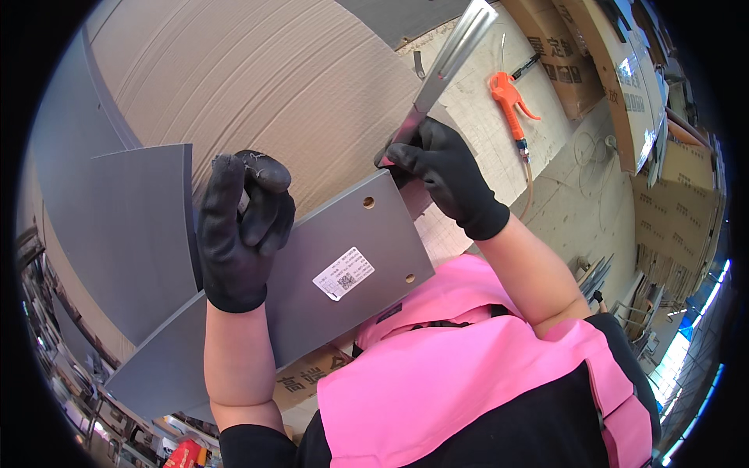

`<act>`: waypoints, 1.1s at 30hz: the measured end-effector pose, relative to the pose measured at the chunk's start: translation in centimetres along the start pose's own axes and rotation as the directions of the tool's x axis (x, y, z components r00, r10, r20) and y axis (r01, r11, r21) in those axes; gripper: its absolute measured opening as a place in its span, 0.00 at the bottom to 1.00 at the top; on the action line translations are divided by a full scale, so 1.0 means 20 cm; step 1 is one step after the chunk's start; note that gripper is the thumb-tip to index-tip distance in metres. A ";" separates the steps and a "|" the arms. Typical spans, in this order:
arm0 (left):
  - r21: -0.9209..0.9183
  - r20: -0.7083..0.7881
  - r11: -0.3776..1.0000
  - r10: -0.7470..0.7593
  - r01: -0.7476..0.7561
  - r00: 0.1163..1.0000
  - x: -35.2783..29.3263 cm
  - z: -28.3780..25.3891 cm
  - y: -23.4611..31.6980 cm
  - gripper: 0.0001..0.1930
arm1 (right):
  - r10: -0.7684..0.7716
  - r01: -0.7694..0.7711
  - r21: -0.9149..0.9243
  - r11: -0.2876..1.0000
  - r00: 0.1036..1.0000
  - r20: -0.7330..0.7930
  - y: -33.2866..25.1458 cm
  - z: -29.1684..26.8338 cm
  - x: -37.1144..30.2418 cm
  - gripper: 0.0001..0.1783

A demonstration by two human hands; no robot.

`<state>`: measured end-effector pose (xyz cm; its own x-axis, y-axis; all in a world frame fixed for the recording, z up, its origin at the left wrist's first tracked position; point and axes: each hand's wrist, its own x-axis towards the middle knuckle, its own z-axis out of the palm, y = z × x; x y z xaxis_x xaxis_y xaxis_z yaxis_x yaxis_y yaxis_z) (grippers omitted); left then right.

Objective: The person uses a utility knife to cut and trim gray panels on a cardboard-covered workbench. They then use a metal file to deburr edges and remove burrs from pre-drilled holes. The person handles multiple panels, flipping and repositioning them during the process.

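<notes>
My right hand (449, 175), in a black glove, grips the lower end of a long silver metal rail (452, 58) with a groove along it. The rail slants up and away, just past the far right corner of a grey panel (335, 249). This panel has a white label (343, 273) and two round holes near its right end. Over the panel's left part hovers my left hand (246, 226), also gloved in black. Its fingers are curled; a small pale bit shows between them, too hidden to name.
Corrugated cardboard (234, 86) covers much of the worktable. Another grey panel (144, 234) lies at the left. An orange air blow gun (509, 105) with a hose rests at the right, beside a dark pen-like tool (526, 67). Cardboard boxes (679, 207) stand farther right.
</notes>
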<state>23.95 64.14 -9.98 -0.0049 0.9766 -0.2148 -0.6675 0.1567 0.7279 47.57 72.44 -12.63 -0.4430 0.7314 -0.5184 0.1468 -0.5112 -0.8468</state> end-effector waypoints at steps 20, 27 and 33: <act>-0.018 0.005 1.000 -0.002 0.002 1.000 0.00 -0.01 0.00 0.25 | -0.209 0.212 0.069 0.975 0.977 -0.051 0.10 0.02 -0.07 0.11; -0.012 0.017 1.000 -0.008 0.008 1.000 0.01 -0.01 0.00 0.25 | -0.252 0.248 -0.272 0.930 0.967 0.021 0.08 0.00 -0.04 0.09; 0.007 0.015 1.000 0.016 -0.016 1.000 0.01 -0.02 0.00 0.24 | -0.054 0.053 0.054 0.997 0.998 0.022 0.05 -0.02 -0.02 0.09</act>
<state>23.62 64.19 -10.28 -0.0045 0.9811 -0.1936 -0.6622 0.1421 0.7357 48.31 71.79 -13.35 -0.4699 0.7478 -0.4691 0.0754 -0.4955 -0.8654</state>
